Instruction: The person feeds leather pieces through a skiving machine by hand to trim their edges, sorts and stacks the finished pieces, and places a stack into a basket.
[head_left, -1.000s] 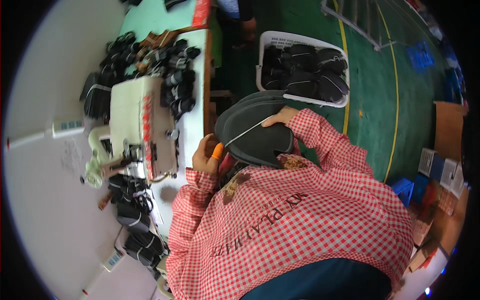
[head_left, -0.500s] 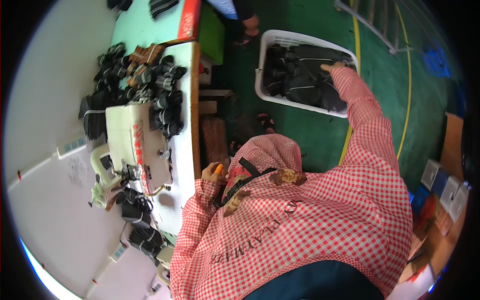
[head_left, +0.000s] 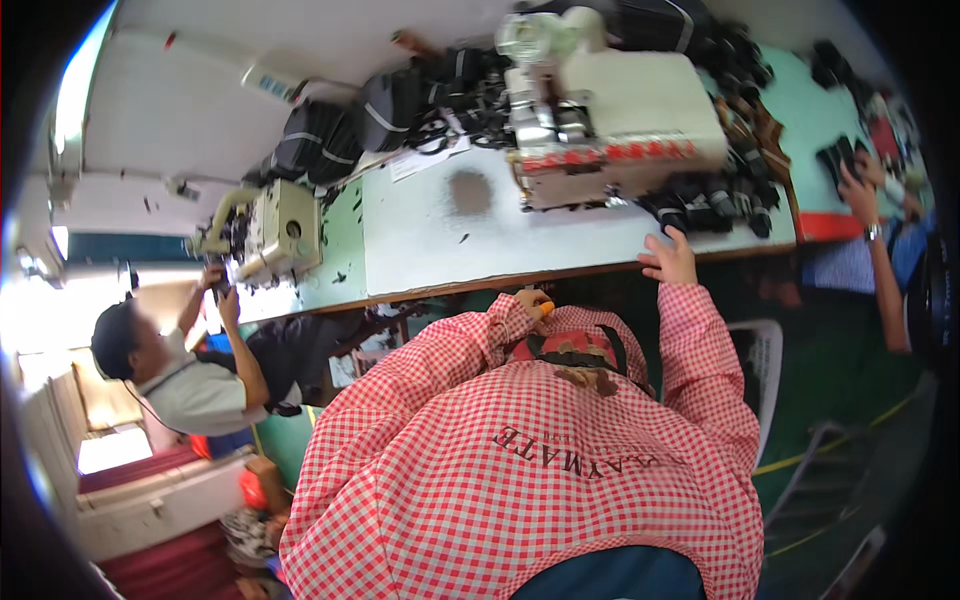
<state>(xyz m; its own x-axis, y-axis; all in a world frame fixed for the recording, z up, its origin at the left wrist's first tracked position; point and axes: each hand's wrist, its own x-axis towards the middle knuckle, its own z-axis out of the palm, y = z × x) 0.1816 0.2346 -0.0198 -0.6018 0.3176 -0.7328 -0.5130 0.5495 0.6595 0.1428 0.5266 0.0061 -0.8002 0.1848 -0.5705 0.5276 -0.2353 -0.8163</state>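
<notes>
My right hand (head_left: 670,258) is raised over the front edge of the white table (head_left: 420,230), fingers apart and empty. Just beyond it lie dark bundles tied with pale bands (head_left: 705,205), beside the sewing machine (head_left: 625,110). My left hand (head_left: 524,305) stays low in front of my body by the table edge, its fingers curled. A small orange piece (head_left: 545,309) shows at its fingers; whether it is worn or held, I cannot make out.
More banded black bundles (head_left: 390,110) line the wall behind the table. A person (head_left: 190,370) works at another sewing machine (head_left: 280,230) on the left. Another person's hands (head_left: 860,185) hold dark pieces at far right. A white basket (head_left: 768,370) stands beside my right arm.
My view has swung from the floor basket to the table. My right hand has left the dark pieces in the basket and come to the table edge, empty. My left hand remains low and curled.
</notes>
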